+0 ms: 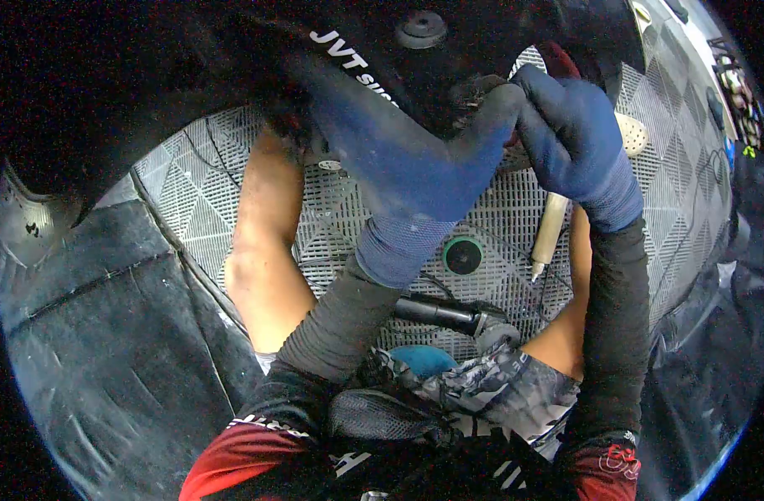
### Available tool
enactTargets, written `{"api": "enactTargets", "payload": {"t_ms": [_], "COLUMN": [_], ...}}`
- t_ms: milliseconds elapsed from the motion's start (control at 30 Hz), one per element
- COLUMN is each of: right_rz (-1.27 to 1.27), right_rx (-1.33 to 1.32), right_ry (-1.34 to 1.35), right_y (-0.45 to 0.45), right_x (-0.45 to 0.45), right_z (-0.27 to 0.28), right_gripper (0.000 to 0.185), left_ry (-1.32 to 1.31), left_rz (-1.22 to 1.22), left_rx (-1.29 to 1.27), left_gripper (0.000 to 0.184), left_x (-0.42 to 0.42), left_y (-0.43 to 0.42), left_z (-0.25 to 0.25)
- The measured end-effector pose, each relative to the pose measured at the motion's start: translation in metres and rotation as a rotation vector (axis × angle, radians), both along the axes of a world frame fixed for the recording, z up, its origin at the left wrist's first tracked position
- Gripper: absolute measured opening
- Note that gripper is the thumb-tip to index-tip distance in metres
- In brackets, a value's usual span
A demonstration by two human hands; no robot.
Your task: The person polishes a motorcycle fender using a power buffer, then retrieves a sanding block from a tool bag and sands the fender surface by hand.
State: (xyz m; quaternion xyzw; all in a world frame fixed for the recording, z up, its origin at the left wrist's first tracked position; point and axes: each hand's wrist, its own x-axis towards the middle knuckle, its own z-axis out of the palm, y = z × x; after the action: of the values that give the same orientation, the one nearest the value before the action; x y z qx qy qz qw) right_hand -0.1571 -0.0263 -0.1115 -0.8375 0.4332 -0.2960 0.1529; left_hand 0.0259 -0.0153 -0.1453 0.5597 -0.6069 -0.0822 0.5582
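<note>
A large dark piece with white "JVT" lettering (349, 54) fills the upper middle, and its edges fade into shadow. My left hand (407, 171), in a blue glove, lies against its lower side with thumb and fingers spread apart. Shadow hides some of those fingertips. My right hand (578, 138), gloved the same way, has its fingers curled in beside the tip of my left hand. Whatever they close on is hidden. Above the hands, a round dark knob-like part (421, 29) stands out.
On the grey grid floor (678, 217) lie a black power tool (440, 312), a green-rimmed round pad (463, 255) and a cream nozzle bottle (549, 234). Thin cables cross the floor. A pale perforated shoe (632, 135) is at right. Black sheeting (106, 334) covers the left side.
</note>
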Motion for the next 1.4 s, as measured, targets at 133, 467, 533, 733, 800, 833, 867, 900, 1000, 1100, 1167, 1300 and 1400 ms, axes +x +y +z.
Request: {"api": "enactTargets", "payload": {"t_ms": [133,467,533,733,800,833,867,900,1000,1100,1167,1300,1400], "right_rz": [0.021,-0.063,-0.048,0.011,0.017,0.02,-0.023,-0.065,-0.078,-0.061,-0.054,-0.034,-0.044], "right_rx": [-0.054,-0.268,-0.254,-0.18,-0.224,-0.226,-0.298,-0.367,-0.255,-0.312,-0.32,-0.25,-0.363], "right_ry": [-0.134,0.104,0.233,0.224,0.231,0.232,0.197,0.162,0.298,0.33,0.223,0.359,0.253], "right_y": [0.001,-0.001,0.001,0.001,0.002,0.001,0.0,0.0,0.007,0.002,0.003,0.003,0.001], "right_x": [-0.001,-0.006,-0.008,0.002,0.005,0.005,0.004,0.004,0.005,0.009,0.009,0.009,0.008], "right_z": [-0.008,-0.006,0.003,-0.002,-0.004,-0.002,0.001,0.002,0.005,0.011,0.003,0.014,0.009], "right_gripper": [0.014,0.014,0.013,0.019,0.022,0.022,0.024,0.026,0.033,0.026,0.025,0.025,0.023], "left_ry": [0.027,-0.011,-0.03,-0.197,-0.155,-0.129,-0.101,-0.071,-0.123,-0.226,-0.243,-0.183,-0.053], "left_rz": [-0.047,-0.019,0.002,0.135,-0.078,-0.105,-0.133,-0.159,-0.098,0.001,-0.001,-0.054,-0.129], "left_rx": [-0.013,-0.036,-0.047,0.019,0.155,0.103,0.054,0.008,0.036,0.025,-0.053,-0.076,0.068], "left_gripper": [0.118,0.084,0.078,0.064,0.08,0.094,0.108,0.122,0.139,0.141,0.142,0.134,0.125], "left_x": [0.003,0.003,0.004,0.003,0.013,0.014,0.014,0.014,0.016,0.013,0.012,0.015,0.018], "left_y": [-0.001,0.0,0.0,0.015,0.019,0.012,0.007,0.002,0.008,0.005,0.004,0.002,0.006], "left_z": [0.001,0.005,0.008,0.054,0.045,0.027,0.007,-0.002,-0.013,-0.006,-0.007,-0.01,-0.003]}}
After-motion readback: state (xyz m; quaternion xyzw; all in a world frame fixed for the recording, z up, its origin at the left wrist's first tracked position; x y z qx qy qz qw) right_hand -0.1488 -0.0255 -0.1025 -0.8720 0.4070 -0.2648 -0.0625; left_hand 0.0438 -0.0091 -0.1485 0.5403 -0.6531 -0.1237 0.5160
